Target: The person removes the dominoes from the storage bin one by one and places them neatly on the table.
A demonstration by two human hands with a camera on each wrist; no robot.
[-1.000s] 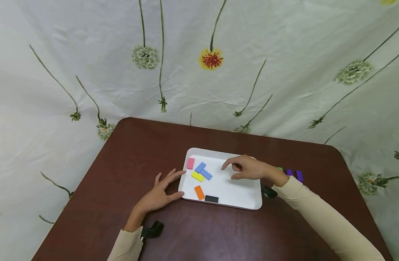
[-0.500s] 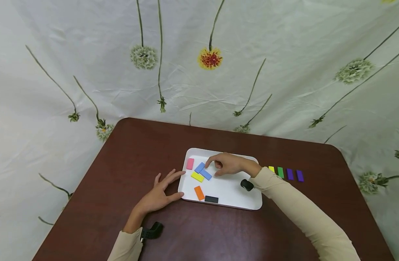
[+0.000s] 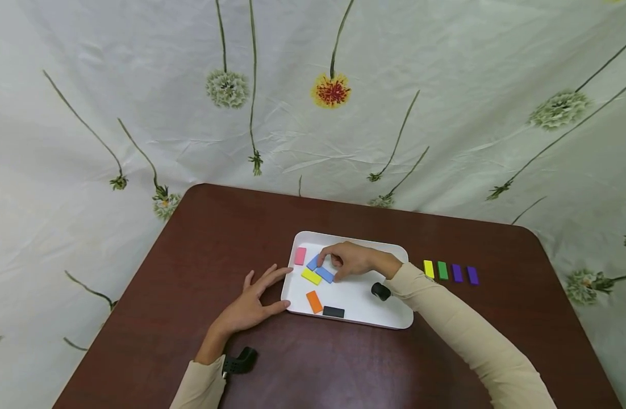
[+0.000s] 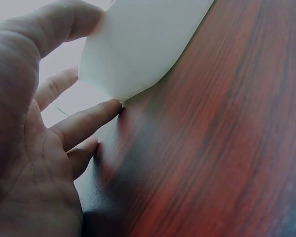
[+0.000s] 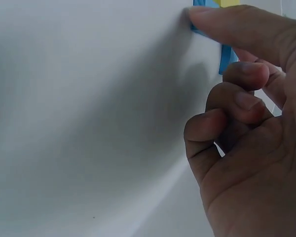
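A white tray (image 3: pixel 364 304) lies on the table. In it, my right hand (image 3: pixel 354 259) reaches over two blue blocks. Its thumb and index finger straddle the lower blue block (image 3: pixel 324 275), and the right wrist view shows the thumb tip against a blue block (image 5: pixel 201 25). The other fingers are curled in. The upper blue block (image 3: pixel 312 263) is partly covered by the index finger. A yellow block (image 3: pixel 311 276) lies just below them. My left hand (image 3: pixel 249 304) touches the tray's left edge with thumb and fingertips, fingers spread; the tray wall (image 4: pixel 138 44) shows close up.
Also in the tray are a pink block (image 3: pixel 300 255), an orange block (image 3: pixel 314 302) and a black block (image 3: pixel 333 312). Right of the tray, a yellow block (image 3: pixel 428 268), a green block (image 3: pixel 442 270) and two purple blocks (image 3: pixel 464 275) stand in a row on the brown table (image 3: pixel 231 227).
My right hand has moved left across the tray and come down at the lower blue block. The row of blocks on the right has come into view. My left hand has stayed put.
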